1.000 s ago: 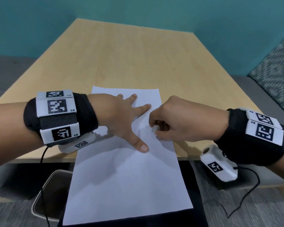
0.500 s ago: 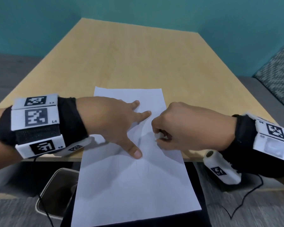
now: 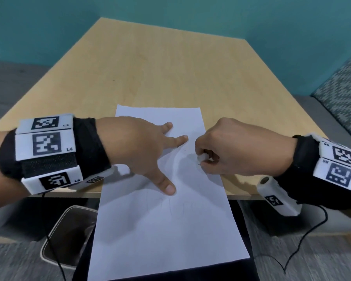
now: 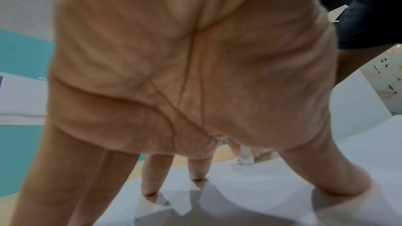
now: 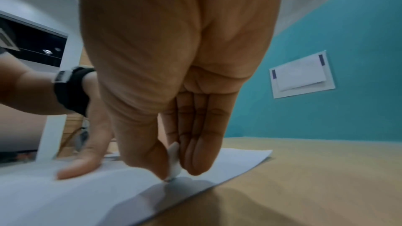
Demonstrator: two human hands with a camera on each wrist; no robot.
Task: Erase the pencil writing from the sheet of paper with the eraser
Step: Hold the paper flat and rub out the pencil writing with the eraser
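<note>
A white sheet of paper (image 3: 166, 224) lies on the wooden table (image 3: 160, 67), its near half hanging over the front edge. Faint pencil lines (image 3: 170, 207) show near its middle. My left hand (image 3: 150, 151) lies spread flat on the sheet, fingertips (image 4: 150, 190) and thumb pressing it down. My right hand (image 3: 215, 155) pinches a small white eraser (image 3: 202, 158) between thumb and fingers, its tip touching the paper near the right edge. In the right wrist view the eraser (image 5: 174, 162) stands on the paper (image 5: 65, 198). The left wrist view shows the eraser (image 4: 245, 155) beyond my palm.
A bin (image 3: 69, 238) stands on the floor below the table's front left. Cables (image 3: 304, 242) hang from both wrist cameras. A patterned cushion (image 3: 344, 92) sits at the right. The far half of the tabletop is bare wood.
My right hand with the eraser has shifted slightly right and toward me on the paper. My left hand stays pressed on the sheet. The head view has shifted a little.
</note>
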